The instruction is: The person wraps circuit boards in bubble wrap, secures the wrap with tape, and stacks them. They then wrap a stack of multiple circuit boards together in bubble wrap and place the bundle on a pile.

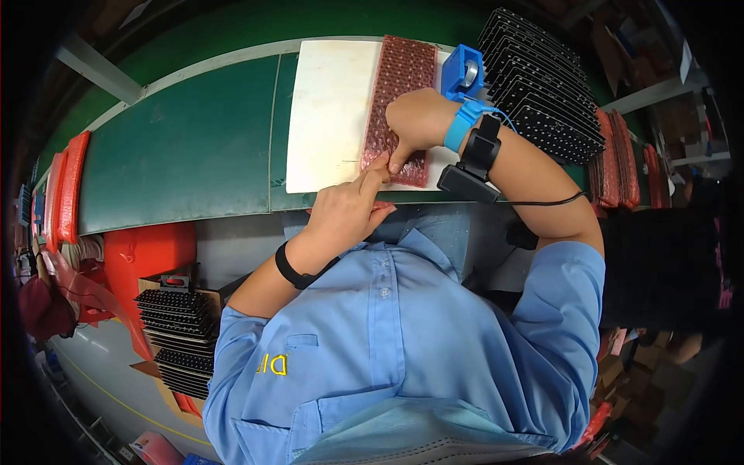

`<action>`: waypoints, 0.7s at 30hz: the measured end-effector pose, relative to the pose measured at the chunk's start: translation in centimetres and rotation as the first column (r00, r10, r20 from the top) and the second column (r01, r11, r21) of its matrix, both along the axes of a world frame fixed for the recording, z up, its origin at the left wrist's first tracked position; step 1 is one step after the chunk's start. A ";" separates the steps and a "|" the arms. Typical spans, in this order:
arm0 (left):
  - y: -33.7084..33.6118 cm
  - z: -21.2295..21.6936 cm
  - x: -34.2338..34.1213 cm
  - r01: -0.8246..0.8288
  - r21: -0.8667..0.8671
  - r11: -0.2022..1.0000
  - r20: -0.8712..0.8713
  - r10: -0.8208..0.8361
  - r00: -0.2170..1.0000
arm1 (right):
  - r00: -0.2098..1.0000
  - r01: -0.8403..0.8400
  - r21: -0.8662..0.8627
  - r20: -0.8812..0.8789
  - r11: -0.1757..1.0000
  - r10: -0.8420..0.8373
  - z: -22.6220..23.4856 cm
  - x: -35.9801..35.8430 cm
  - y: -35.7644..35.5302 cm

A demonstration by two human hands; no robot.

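Note:
A flat pack in pink-red bubble wrap [408, 66] lies lengthwise on a white board [329, 116] on the green bench. At its near end, my left hand [345, 213] is closed, with bent fingers gripping the wrap's edge and a bit of red film by the thumb. My right hand [418, 120] lies over the pack, its fingers curled under and mostly hidden. The right thumb points down and presses close to the left fingertips. Whatever the right fingers may hold does not show. What is inside the wrap cannot be made out.
A blue tape dispenser [463, 74] stands right of the pack, before a stack of black dotted panels [535, 85]. Red bubble-wrapped packs [74, 186] stand at the bench's left end, others [616, 159] at the right. More black panels [178, 333] sit in a box below left. A cable trails from my right wrist.

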State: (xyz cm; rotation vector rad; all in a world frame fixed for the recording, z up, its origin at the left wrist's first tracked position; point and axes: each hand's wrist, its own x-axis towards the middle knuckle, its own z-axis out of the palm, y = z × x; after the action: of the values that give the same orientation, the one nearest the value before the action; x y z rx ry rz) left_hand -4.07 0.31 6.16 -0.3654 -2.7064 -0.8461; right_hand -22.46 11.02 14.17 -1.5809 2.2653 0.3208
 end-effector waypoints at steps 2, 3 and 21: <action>0.1 -0.2 0.1 -0.003 0.002 1.000 0.010 0.003 1.000 | 0.998 0.067 0.017 0.002 0.998 -0.068 0.1 -0.6 0.6; 0.1 -0.4 0.1 -0.009 0.007 1.000 0.021 0.009 1.000 | 0.998 0.070 0.014 0.000 0.997 -0.070 0.0 -0.7 1.2; -1.8 2.7 1.4 -0.124 0.952 0.280 0.187 -0.208 0.960 | 0.692 0.689 -0.721 0.623 0.074 -0.366 -7.3 10.9 8.1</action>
State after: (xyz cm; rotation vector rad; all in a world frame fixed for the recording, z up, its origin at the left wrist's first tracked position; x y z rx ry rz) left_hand -2.71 -1.47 8.87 0.0013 -1.7643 -2.4799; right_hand -11.61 19.12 6.88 -0.7316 2.6425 -1.6807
